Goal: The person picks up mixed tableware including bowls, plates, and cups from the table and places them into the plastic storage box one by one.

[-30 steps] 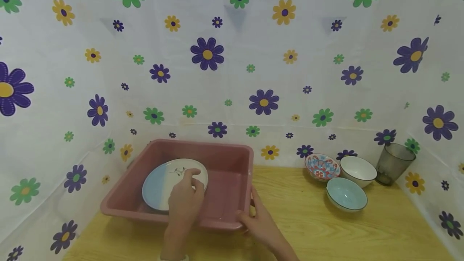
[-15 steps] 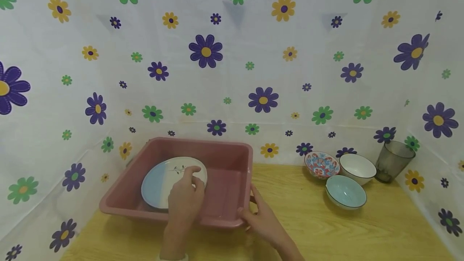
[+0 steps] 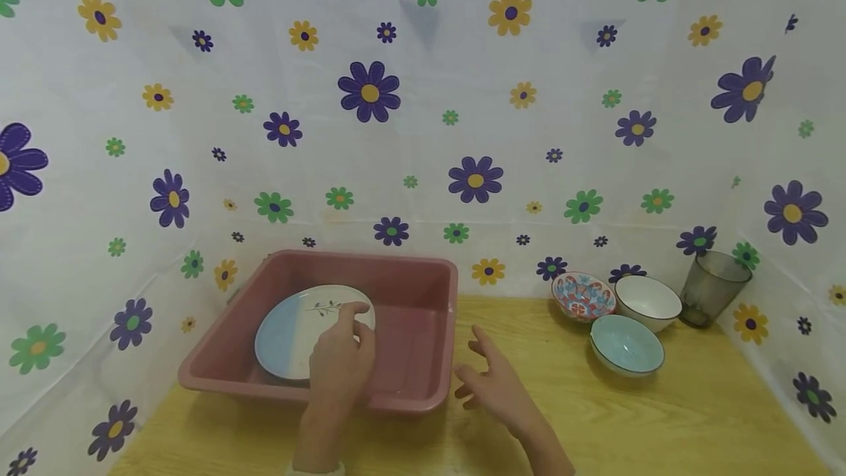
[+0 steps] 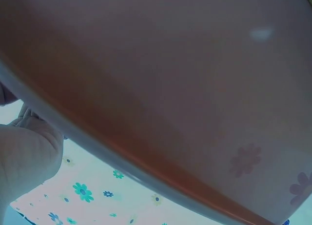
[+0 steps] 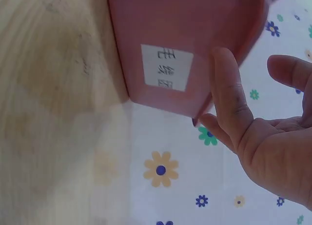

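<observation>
A pink plastic basin stands on the wooden table, with an oval blue-and-cream plate inside it. In the head view, my left hand hangs over the plate's right part, fingers loosely bent; whether they touch the plate is hidden. The left wrist view is mostly filled by the basin's glossy wall, with part of the same hand past its rim. Just right of the basin, my right hand is apart from it, fingers spread. In the right wrist view, this hand holds nothing beside the basin's labelled side.
On the table at the right are a red-patterned bowl, a white bowl, a light-blue bowl and a grey see-through cup. A flower-printed sheet hangs behind and at both sides.
My right hand has let go of the basin's right edge and moved slightly right, fingers spread. The left hand and the plate have stayed nearly where they were.
</observation>
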Motion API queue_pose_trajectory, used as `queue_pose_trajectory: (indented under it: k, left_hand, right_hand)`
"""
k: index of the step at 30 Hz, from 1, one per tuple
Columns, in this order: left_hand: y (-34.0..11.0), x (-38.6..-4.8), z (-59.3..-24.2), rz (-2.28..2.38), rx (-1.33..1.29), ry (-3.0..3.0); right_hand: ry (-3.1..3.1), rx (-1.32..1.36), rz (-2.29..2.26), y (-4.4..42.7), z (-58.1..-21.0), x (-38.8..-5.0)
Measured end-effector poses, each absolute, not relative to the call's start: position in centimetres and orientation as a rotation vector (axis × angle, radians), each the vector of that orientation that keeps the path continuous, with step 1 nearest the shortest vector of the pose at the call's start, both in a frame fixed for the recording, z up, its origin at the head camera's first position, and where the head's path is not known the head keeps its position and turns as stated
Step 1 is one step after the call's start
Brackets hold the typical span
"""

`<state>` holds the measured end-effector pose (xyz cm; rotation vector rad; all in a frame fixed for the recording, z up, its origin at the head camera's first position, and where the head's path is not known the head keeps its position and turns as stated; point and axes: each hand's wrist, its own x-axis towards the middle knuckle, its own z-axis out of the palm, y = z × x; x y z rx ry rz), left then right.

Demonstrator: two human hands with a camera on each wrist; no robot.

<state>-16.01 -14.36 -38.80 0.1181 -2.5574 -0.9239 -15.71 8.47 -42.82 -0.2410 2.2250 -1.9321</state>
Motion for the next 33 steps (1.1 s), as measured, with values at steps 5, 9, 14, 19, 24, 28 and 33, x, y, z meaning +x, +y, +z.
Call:
queue_pose_trajectory:
  k: [5,9,14,19,24,28,33]
  left_hand:
    - [-14.2,-16.0,-38.8,-0.925,0.098,-2.554]
    - [-14.0,-16.0,-38.6,-0.927,0.096,-2.56]
    - [-13.7,-15.9,-38.5,-0.894,0.098,-2.572]
    - [-13.4,-15.7,-38.2,-0.886,0.11,-2.601]
    - [-13.3,-15.5,-38.1,-0.873,0.133,-2.605]
    - [-13.4,-15.6,-38.2,-0.833,0.114,-2.568]
    - [-13.4,-15.7,-38.3,-0.816,0.074,-2.538]
  right_hand:
    - [2.29,-0.181,-1.932,10.1,-42.1,-16.0]
    - [2.357,-0.13,-1.895,11.8,-41.7,-16.1]
    - [2.411,-0.122,-1.87,13.9,-41.2,-16.1]
    - [2.458,-0.12,-1.856,16.1,-40.5,-16.1]
    - [2.501,-0.058,-1.861,18.4,-39.9,-16.1]
    - [2.546,0.038,-1.814,20.4,-39.9,-16.1]
    - [2.733,0.135,-1.664,23.0,-40.3,-16.3]
